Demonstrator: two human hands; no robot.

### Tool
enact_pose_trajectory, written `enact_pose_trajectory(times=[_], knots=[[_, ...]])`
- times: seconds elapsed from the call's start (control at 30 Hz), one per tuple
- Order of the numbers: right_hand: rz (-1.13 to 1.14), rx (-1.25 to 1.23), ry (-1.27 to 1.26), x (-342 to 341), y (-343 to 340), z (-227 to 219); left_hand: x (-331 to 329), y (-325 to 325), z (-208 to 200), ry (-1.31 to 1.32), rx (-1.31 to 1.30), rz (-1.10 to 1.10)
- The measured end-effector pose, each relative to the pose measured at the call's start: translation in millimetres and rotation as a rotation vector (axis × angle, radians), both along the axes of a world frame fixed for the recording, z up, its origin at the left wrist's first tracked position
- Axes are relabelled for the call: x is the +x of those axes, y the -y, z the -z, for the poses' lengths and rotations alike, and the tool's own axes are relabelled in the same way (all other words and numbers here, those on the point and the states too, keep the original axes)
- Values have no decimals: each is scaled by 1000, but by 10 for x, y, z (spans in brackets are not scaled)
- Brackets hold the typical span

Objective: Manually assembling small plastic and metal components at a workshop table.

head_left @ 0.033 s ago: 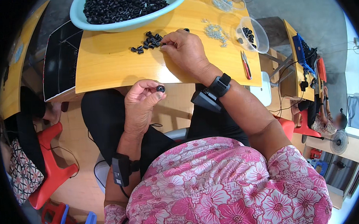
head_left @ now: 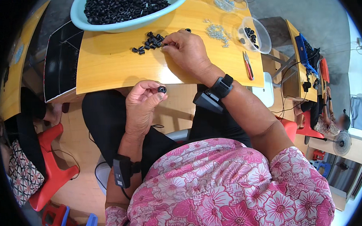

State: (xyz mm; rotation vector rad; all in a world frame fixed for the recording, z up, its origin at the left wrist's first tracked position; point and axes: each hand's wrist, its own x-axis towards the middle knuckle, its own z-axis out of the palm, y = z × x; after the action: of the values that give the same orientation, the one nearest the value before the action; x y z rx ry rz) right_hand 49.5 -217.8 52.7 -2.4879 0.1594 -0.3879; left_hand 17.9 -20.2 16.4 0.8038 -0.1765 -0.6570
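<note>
We see the left hand (head_left: 142, 104) held below the near edge of the yellow worktop (head_left: 106, 72), fingers closed in a pinch on one small black ring (head_left: 162, 89), thumb and forefinger clamped on its rim. The ring sits at the hand's 2 o'clock, hole facing up toward the camera.

The right hand (head_left: 186, 52) rests on the worktop at 12 o'clock from the left hand, fingertips together on the loose pile of black rings (head_left: 149, 42). We cannot tell if it has one pinched or is just touching the pile.

At 11 o'clock of the pile sits the pale blue basin (head_left: 104, 24), heaped with the same black parts. At 3 o'clock of the right hand lies a scatter of small silvery parts (head_left: 217, 30), then a clear bowl (head_left: 262, 38) with a few black pieces in it, and red-handled pliers (head_left: 248, 65) at 4 o'clock. A black wrist device (head_left: 222, 86) is strapped on the right forearm.

Handling, as we judge it: the ring looks light, stiff and rubbery or plastic, not fragile. It is tiny and round, so it rolls and can slip out of a loose pinch. The best hold is across the outer rim with two fingertips, leaving the hole free. Picking one out of the pile calls for fingertips only, as neighbours drag along easily.
</note>
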Motion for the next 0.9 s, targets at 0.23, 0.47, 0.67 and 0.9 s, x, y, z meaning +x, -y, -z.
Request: enact_pose_trajectory(times=[0.23,0.47,0.67,0.9], knots=[[-26,547,-73,-155,34,-79,32,33,70,-21,-31,-4],[-80,1037,-133,-330,-18,-123,36,35,61,-13,-63,17],[-24,1252,-144,-426,-48,-135,35,13,66,0,-26,17],[-97,1023,-90,-436,-25,-59,44,-12,101,34,-12,28]])
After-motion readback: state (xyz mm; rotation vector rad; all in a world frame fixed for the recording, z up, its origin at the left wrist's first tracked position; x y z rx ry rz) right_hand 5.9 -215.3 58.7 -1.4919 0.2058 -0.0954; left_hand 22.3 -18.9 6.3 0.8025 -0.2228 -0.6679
